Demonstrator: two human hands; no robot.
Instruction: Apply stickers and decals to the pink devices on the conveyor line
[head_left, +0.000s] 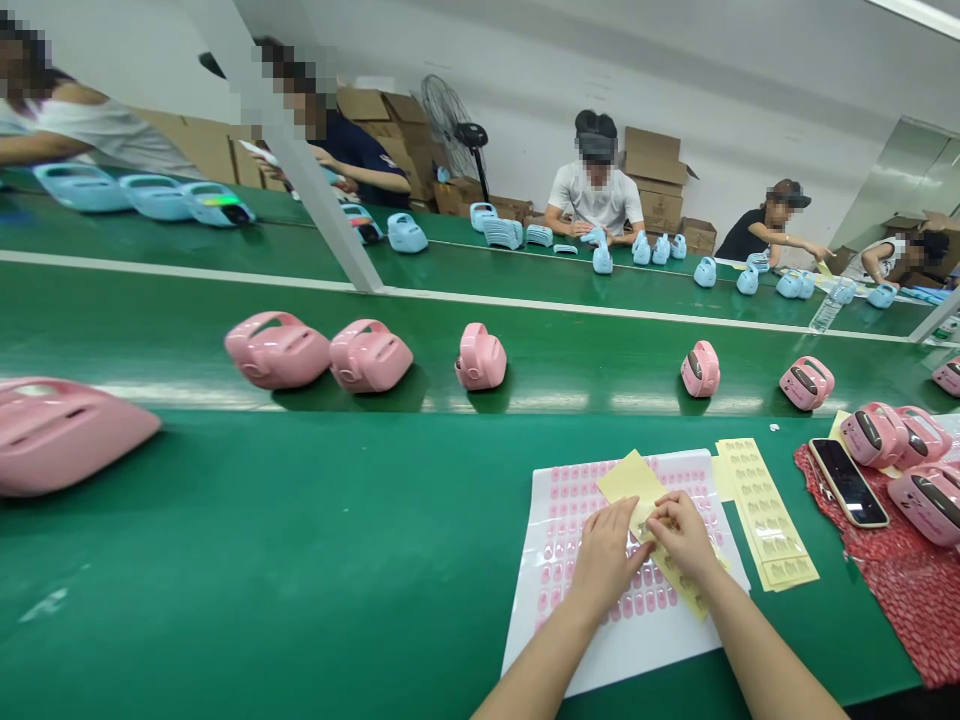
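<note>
My left hand (604, 560) and my right hand (682, 535) meet over a white sheet (547, 610) covered with rows of small pink stickers. Both hands pinch a yellow backing strip (628, 478) that curls up between them and runs down under my right wrist. The fingers of both hands are closed on the strip. A stack of yellow sticker strips (765, 510) lies just to the right of the sheet.
Pink handheld housings (480, 358) stand along the green conveyor belt (300, 560); a big one (60, 432) is near left. A phone (847, 480) lies on red mesh (900, 580) with more pink housings (874, 435). Other people sit across behind blue housings (407, 233).
</note>
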